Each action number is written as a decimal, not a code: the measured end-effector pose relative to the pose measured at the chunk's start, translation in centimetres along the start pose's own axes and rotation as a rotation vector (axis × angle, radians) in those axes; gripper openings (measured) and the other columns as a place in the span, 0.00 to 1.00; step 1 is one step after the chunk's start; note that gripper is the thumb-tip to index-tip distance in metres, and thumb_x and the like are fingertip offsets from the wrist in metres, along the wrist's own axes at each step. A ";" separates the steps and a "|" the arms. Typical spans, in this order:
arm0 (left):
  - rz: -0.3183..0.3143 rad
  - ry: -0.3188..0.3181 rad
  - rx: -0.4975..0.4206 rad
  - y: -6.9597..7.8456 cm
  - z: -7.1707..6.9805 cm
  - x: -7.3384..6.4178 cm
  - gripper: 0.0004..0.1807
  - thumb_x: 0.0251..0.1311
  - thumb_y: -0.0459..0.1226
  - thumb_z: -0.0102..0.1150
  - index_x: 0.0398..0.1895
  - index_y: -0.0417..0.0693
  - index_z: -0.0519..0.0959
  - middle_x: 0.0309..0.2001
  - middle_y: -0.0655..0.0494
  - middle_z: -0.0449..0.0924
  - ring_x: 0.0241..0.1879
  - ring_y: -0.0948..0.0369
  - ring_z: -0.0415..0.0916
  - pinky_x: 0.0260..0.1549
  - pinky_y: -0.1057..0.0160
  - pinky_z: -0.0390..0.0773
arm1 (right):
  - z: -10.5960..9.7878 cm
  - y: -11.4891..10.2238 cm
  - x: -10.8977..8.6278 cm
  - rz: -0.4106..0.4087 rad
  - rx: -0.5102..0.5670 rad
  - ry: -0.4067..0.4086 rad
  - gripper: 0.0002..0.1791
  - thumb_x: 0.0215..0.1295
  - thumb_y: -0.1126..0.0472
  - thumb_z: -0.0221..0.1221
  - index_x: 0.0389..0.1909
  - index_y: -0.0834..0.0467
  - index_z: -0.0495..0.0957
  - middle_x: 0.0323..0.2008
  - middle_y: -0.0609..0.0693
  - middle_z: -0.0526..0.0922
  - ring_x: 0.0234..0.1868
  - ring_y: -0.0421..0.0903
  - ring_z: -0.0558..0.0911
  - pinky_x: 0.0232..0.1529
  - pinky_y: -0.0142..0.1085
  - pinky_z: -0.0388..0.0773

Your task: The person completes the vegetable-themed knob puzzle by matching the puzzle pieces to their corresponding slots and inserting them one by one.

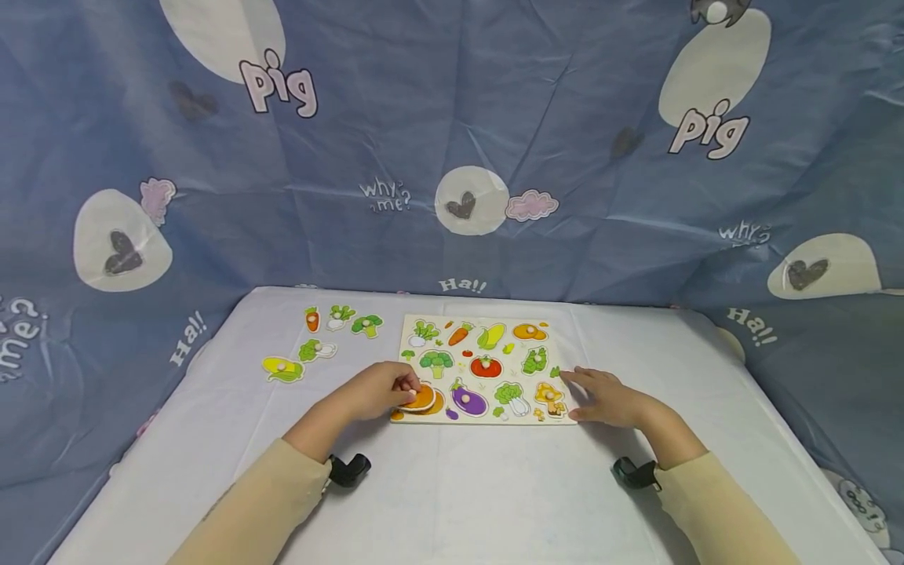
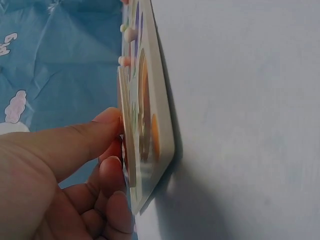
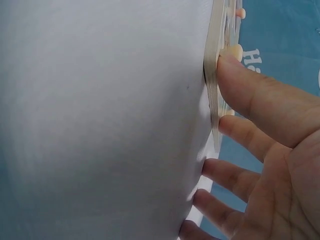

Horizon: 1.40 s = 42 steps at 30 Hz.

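My left hand [image 1: 381, 390] pinches the knob of an orange pumpkin puzzle piece [image 1: 423, 399] between thumb and fingers. In the left wrist view the piece [image 2: 125, 130] stands close over the board, nearly parallel to it. In the head view it overlaps the orange recess [image 1: 435, 403] at the board's near left corner. The wooden vegetable board [image 1: 519, 390] lies flat. My right hand [image 1: 606, 399] rests at the board's right edge, fingers spread and mostly straight. Its thumb [image 3: 232, 75] touches the edge in the right wrist view, and other fingertips reach the table.
Left of the board lie loose pieces: a carrot [image 1: 312, 319], a radish [image 1: 340, 317], a broccoli [image 1: 367, 326], a cabbage [image 1: 316, 350] and a corn [image 1: 283, 369]. Knobbed eggplant [image 1: 468, 399], tomato [image 1: 486, 366] and mushroom [image 1: 550, 399] pieces sit in the board. A blue printed cloth [image 1: 395, 259] hangs behind.
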<state>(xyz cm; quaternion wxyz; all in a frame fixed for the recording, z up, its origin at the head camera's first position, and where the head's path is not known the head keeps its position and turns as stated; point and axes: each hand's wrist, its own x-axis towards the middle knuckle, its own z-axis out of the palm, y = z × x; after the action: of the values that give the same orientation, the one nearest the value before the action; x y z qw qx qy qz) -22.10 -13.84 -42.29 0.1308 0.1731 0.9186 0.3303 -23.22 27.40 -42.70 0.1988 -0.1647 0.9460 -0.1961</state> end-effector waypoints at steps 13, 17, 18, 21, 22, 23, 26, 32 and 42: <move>-0.018 0.000 -0.012 0.2 1.6 0.6 0.03 0.65 0.32 0.64 0.34 0.49 0.80 0.29 0.58 0.74 0.28 0.62 0.70 0.30 0.63 0.73 | 0.0 -0.2 -0.1 0.004 -0.004 0.000 0.47 0.60 0.45 0.68 0.76 0.56 0.60 0.75 0.69 0.53 0.73 0.73 0.50 0.65 0.71 0.53; -0.039 -0.006 -0.012 0.3 1.7 0.7 0.03 0.65 0.33 0.64 0.35 0.50 0.80 0.29 0.58 0.74 0.27 0.61 0.70 0.31 0.63 0.73 | -0.1 -0.2 -0.1 -0.008 -0.007 0.003 0.47 0.60 0.45 0.68 0.76 0.57 0.60 0.75 0.70 0.53 0.73 0.74 0.51 0.64 0.72 0.53; -0.044 -0.011 -0.012 0.4 1.7 0.7 0.03 0.65 0.33 0.64 0.35 0.50 0.80 0.29 0.58 0.74 0.27 0.61 0.70 0.31 0.62 0.73 | 0.0 -0.1 -0.1 -0.010 -0.006 0.003 0.47 0.60 0.45 0.68 0.76 0.57 0.60 0.74 0.70 0.53 0.72 0.74 0.51 0.64 0.72 0.53; -0.051 -0.021 -0.007 0.4 1.7 0.8 0.03 0.66 0.33 0.64 0.34 0.50 0.80 0.29 0.58 0.74 0.28 0.61 0.70 0.32 0.62 0.72 | 0.0 -0.1 -0.1 -0.014 -0.002 0.003 0.47 0.60 0.45 0.68 0.76 0.57 0.60 0.74 0.70 0.53 0.72 0.74 0.51 0.64 0.71 0.53; -0.051 -0.023 -0.005 0.4 1.7 0.8 0.03 0.65 0.33 0.64 0.34 0.50 0.79 0.29 0.58 0.74 0.28 0.61 0.70 0.32 0.62 0.72 | 0.0 0.0 -0.1 -0.015 -0.003 0.004 0.47 0.60 0.45 0.68 0.76 0.57 0.60 0.74 0.70 0.53 0.72 0.74 0.51 0.64 0.71 0.53; -0.053 -0.023 -0.003 0.4 1.7 0.8 0.03 0.65 0.33 0.64 0.34 0.50 0.79 0.29 0.58 0.74 0.28 0.61 0.70 0.33 0.62 0.72 | 0.1 0.0 -0.1 -0.014 -0.004 0.005 0.47 0.60 0.45 0.68 0.76 0.57 0.61 0.74 0.70 0.53 0.72 0.74 0.51 0.65 0.71 0.53; -0.061 -0.023 0.000 0.4 1.7 0.8 0.04 0.65 0.33 0.64 0.34 0.50 0.79 0.29 0.59 0.74 0.28 0.61 0.70 0.33 0.62 0.71 | 0.1 0.0 0.0 -0.006 -0.005 0.006 0.47 0.59 0.45 0.68 0.76 0.56 0.61 0.75 0.70 0.53 0.73 0.73 0.51 0.65 0.71 0.53; -0.059 -0.015 0.005 0.1 1.8 1.0 0.03 0.66 0.35 0.64 0.35 0.51 0.80 0.29 0.59 0.75 0.30 0.62 0.71 0.35 0.62 0.72 | 0.0 -0.1 -0.1 0.003 -0.004 0.005 0.47 0.59 0.44 0.68 0.76 0.56 0.61 0.75 0.70 0.53 0.73 0.73 0.51 0.65 0.71 0.53; -0.017 0.043 -0.006 -0.3 1.1 0.3 0.02 0.65 0.37 0.65 0.36 0.49 0.81 0.29 0.60 0.75 0.31 0.62 0.71 0.35 0.62 0.74 | 0.2 0.0 0.1 0.002 -0.003 0.007 0.46 0.61 0.46 0.67 0.76 0.56 0.60 0.75 0.69 0.53 0.74 0.72 0.50 0.66 0.70 0.52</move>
<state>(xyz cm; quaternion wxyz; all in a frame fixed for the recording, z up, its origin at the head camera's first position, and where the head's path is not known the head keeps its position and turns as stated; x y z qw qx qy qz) -22.07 -13.31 -43.36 0.1146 0.1576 0.9217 0.3355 -23.21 27.37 -42.87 0.1952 -0.1632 0.9473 -0.1948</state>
